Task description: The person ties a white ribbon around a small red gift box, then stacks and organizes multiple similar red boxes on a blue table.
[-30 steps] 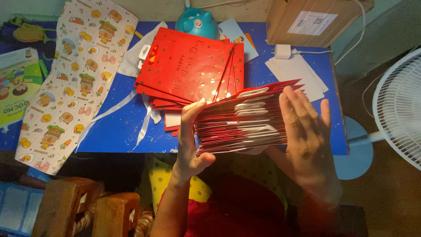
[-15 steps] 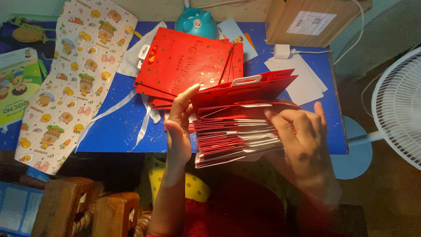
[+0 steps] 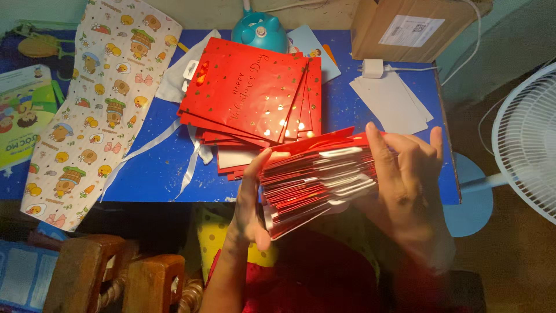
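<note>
A thick stack of flat red paper gift bags (image 3: 315,179) with white handle strips is held edge-up above my lap, in front of the blue table (image 3: 150,171). My left hand (image 3: 250,203) presses its left end, thumb on top. My right hand (image 3: 405,179) grips the right end, fingers spread over the stack and slightly blurred. On the table behind lies a fanned pile of red gift bags (image 3: 249,95) with gold dots and gold lettering.
A strip of cartoon-print wrapping paper (image 3: 95,110) hangs over the table's left front. White ribbon (image 3: 188,165), white sheets (image 3: 391,101), a teal round device (image 3: 260,32), a cardboard box (image 3: 405,26) and a white charger (image 3: 372,68) sit around. A white fan (image 3: 527,145) stands right; wooden chair posts (image 3: 116,278) are below left.
The top bag that stood lifted off the stack half a second ago is now down; the stack is squeezed together between both hands and tilted more to the left.
</note>
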`<state>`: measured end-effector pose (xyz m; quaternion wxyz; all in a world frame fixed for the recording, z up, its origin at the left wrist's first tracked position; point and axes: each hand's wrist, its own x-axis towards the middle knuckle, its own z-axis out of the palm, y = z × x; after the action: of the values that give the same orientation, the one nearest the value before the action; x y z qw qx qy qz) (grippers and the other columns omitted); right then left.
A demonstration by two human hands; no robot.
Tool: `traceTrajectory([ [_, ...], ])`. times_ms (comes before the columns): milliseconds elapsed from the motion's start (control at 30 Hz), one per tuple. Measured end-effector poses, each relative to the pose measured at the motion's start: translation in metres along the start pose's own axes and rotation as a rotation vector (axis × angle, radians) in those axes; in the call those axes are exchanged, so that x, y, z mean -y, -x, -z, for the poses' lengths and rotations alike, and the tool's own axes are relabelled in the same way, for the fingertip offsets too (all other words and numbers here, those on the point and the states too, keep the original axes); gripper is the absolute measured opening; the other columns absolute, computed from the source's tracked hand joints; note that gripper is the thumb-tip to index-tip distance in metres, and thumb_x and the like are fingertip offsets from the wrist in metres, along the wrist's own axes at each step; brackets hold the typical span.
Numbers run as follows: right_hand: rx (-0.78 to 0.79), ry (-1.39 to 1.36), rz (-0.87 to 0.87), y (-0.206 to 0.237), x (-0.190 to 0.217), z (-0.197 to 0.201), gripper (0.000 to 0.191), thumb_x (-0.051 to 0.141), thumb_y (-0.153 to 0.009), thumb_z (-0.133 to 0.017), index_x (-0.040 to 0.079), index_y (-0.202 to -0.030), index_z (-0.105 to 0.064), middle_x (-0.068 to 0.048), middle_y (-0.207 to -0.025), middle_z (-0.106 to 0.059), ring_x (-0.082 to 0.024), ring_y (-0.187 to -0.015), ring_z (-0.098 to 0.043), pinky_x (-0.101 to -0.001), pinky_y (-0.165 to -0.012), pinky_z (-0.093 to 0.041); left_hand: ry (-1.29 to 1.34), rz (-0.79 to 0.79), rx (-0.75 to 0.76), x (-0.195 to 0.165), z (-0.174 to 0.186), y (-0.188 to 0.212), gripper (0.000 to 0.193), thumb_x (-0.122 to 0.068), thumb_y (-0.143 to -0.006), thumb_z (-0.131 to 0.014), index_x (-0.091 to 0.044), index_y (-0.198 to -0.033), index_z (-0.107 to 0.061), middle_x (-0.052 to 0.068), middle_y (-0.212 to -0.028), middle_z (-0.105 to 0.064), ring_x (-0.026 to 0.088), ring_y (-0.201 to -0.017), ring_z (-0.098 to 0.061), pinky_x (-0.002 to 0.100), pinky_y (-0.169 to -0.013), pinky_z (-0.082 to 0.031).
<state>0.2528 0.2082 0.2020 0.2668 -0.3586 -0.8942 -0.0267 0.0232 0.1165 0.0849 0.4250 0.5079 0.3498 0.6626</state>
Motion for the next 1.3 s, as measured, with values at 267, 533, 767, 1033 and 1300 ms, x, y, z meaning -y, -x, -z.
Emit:
traceTrajectory([
  [267,0.059,-0.128,0.060,0.009,-0.007,0.004,0.035,0.029,-0.093,-0.068,0.007,-0.119,-0.066,-0.010,-0.117,-0.068,-0.030,-0.122,-0.065,-0.0573,-0.121,-0.037,-0.751,-0.437,-0.182,0.057,0.001,0.010,0.100,-0.046,-0.085,-0.075,-0.002,-0.161,-0.027,0.017,-0.141,-0.060,0.034,-0.137,-0.057,0.050,-0.130,-0.032],
  [533,0.037,-0.011,0.024,0.011,-0.011,0.027,0.026,0.027,-0.098,-0.066,0.010,-0.119,-0.067,-0.007,-0.111,-0.071,-0.027,-0.104,-0.068,-0.0475,-0.113,-0.047,-0.435,-0.338,-0.249,0.097,-0.012,-0.001,0.035,-0.016,-0.092,-0.079,-0.007,-0.118,-0.059,0.011,-0.113,-0.066,0.029,-0.112,-0.066,0.041,-0.113,-0.049],
  [767,0.211,0.110,-0.094,0.008,-0.004,0.028,0.065,-0.002,-0.081,-0.057,0.007,-0.145,-0.056,-0.011,-0.134,-0.062,-0.029,-0.134,-0.054,-0.0570,-0.120,-0.031,-0.605,-0.311,-0.240,0.069,-0.024,-0.014,0.069,-0.025,-0.086,-0.083,-0.004,-0.140,-0.047,0.016,-0.134,-0.059,0.035,-0.128,-0.060,0.047,-0.123,-0.041],
  [1033,0.236,0.076,-0.102,-0.003,-0.002,0.028,0.077,0.000,-0.080,-0.058,0.006,-0.156,-0.044,-0.011,-0.153,-0.051,-0.031,-0.145,-0.044,-0.0572,-0.122,-0.025,-0.096,-0.200,-0.225,-0.019,-0.061,-0.029,0.087,-0.044,-0.097,-0.071,-0.007,-0.163,-0.029,0.017,-0.152,-0.053,0.025,-0.140,-0.056,0.038,-0.121,-0.045],
  [1300,0.239,0.060,-0.093,-0.005,-0.008,0.023,0.076,0.003,-0.083,-0.060,0.005,-0.157,-0.042,-0.013,-0.156,-0.048,-0.031,-0.146,-0.041,-0.0557,-0.123,-0.025,-0.199,-0.063,-0.227,-0.042,-0.062,-0.043,0.054,-0.002,-0.105,-0.064,-0.003,-0.155,-0.046,0.017,-0.149,-0.059,0.025,-0.141,-0.057,0.039,-0.129,-0.042],
])
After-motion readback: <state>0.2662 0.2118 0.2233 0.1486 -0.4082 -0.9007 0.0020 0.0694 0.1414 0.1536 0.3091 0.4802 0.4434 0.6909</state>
